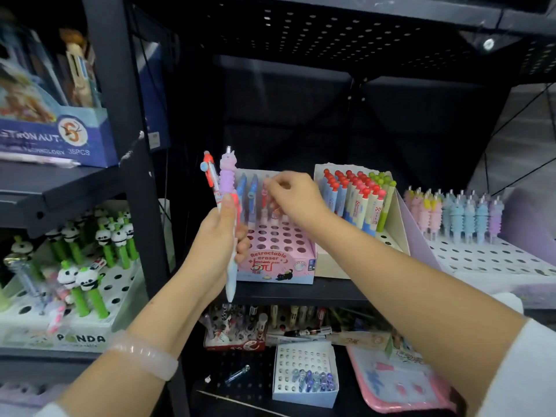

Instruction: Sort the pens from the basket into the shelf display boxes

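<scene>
Few pens (252, 191) stand in the pink box (278, 260) under your right grip (293, 195), which pinches one there. Your left grip (221, 236), beside it, is curled round two pens (225, 188) held upright.

We see open room above the front holes of the pink display box (279, 236); its back row of pens (251, 191) blocks the rear. The cream box (394, 236) stands just beside it on the right, packed with tall pens. The black upright post (132, 145) walls the left.
</scene>
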A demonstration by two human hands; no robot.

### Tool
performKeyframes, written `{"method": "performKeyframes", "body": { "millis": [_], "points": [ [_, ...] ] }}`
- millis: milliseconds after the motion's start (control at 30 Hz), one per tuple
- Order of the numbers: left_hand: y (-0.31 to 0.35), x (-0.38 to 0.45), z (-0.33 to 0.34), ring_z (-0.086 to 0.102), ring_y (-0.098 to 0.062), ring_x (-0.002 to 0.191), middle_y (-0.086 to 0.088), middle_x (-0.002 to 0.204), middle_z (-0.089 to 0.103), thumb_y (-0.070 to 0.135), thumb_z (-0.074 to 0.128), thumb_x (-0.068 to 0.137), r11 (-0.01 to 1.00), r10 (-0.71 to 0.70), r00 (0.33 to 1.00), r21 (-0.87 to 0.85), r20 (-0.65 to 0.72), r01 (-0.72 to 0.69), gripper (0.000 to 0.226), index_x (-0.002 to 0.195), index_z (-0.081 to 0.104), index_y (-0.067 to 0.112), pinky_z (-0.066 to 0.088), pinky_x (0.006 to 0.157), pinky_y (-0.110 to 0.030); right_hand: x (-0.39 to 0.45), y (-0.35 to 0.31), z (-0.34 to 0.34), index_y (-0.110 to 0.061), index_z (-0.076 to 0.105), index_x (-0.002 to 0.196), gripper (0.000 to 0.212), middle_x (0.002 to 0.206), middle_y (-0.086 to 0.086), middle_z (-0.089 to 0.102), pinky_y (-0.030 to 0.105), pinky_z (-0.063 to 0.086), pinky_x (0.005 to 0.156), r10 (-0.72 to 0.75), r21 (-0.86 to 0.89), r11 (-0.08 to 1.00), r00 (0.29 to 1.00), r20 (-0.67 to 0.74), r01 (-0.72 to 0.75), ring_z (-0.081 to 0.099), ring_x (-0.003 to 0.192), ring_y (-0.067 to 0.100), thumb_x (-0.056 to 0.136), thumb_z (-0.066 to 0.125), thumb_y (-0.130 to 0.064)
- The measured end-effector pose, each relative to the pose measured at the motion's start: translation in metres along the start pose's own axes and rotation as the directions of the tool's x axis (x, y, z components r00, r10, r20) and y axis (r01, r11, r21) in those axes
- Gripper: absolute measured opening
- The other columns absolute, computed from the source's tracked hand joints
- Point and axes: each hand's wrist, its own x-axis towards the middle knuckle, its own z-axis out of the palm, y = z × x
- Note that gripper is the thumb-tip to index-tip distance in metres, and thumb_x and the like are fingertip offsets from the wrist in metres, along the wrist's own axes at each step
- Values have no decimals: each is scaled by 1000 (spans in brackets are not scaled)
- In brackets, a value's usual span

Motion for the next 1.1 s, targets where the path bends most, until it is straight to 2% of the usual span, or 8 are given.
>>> {"method": "performKeyframes", "body": {
  "millis": [100,167,300,633,733,800,900,1100],
  "points": [
    [1,1,8,35,-5,38,6,49,38,56,30,92,997,-40,999,-62,6,41,44,86,56,20,31,34,-17,-17,-11,-6,-13,68,100,29,88,-3,66,17,51,75,19,48,998,927,374,-40,61,82,6,97,45,-31],
    [1,1,12,36,-5,39,5,49,39,55,29,93,998,-35,999,-49,16,36,47,92,58,18,33,34,-17,-22,-11,-8,-17,68,96,23,94,-4,67,20,50,83,10,5,1000,882,470,-14,62,93,6,96,48,-28],
    [0,1,14,40,-6,39,5,49,42,54,34,93,999,-45,999,-17,-4,45,44,94,57,16,35,35,-19,-24,-10,-10,-18,64,80,13,82,-6,64,18,51,78,-14,104,994,921,389,-29,61,82,5,91,57,-17],
    [-8,2,19,44,-4,39,0,62,50,45,38,96,987,22,998,160,-67,-11,33,96,55,17,35,36,-17,-23,-7,-13,-12,53,79,14,75,4,69,19,56,66,42,445,878,956,290,-174,69,68,9,87,65,-16],
    [-6,4,13,53,-7,51,1,66,55,41,39,97,946,109,986,317,-128,-64,26,86,54,22,46,47,-21,-15,-13,-21,-13,53,95,16,80,5,69,24,57,67,34,443,894,997,74,-64,68,66,11,86,66,-16],
    [-4,5,5,51,-9,52,2,67,52,37,42,96,922,164,971,377,-174,-88,20,83,50,24,44,48,-23,-4,-17,-33,-12,56,101,17,85,8,70,31,58,77,19,397,918,998,-65,9,69,77,17,87,65,-16],
    [-6,7,-5,38,-12,57,3,70,44,35,48,94,892,199,959,443,-200,-92,17,80,48,26,34,53,-25,9,-18,-42,-11,60,100,16,87,5,70,34,55,84,-58,89,993,986,-156,72,67,85,17,87,65,-20],
    [-13,7,-10,35,-11,54,5,64,41,31,56,90,927,159,960,370,-230,-65,20,73,48,25,30,51,-26,19,-3,-27,-16,51,88,15,68,-7,59,2,41,55,-136,-87,989,961,-240,118,53,62,-1,87,65,-20]
  ]
}}
